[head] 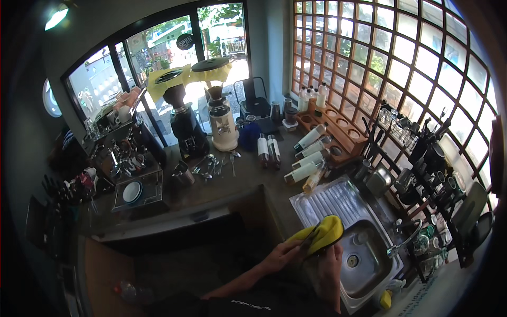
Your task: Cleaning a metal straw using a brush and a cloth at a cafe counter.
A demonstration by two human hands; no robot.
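Both of my hands hold a yellow cloth (pixel 329 233) with dark edging, at the near left side of the sink basin (pixel 366 253). The fingers of my left hand (pixel 283 255) grip its left part. From below, my right hand (pixel 332 259) holds the other side, with part of the cloth standing above it. A thin dark strip runs along the folds; whether it is the hem or a separate object, I cannot tell. Beyond the cloth lies the ribbed steel drainboard (pixel 323 202), and the faucet (pixel 400 243) rises at the basin's right side.
Several labelled bottles (pixel 311 158) lie by a wooden bottle rack (pixel 332 123). Two coffee grinders (pixel 223 126) stand at the back, with spoons (pixel 214 164) before them. An espresso machine (pixel 134 174) is at left. A crowded dish rack (pixel 427 178) flanks the sink.
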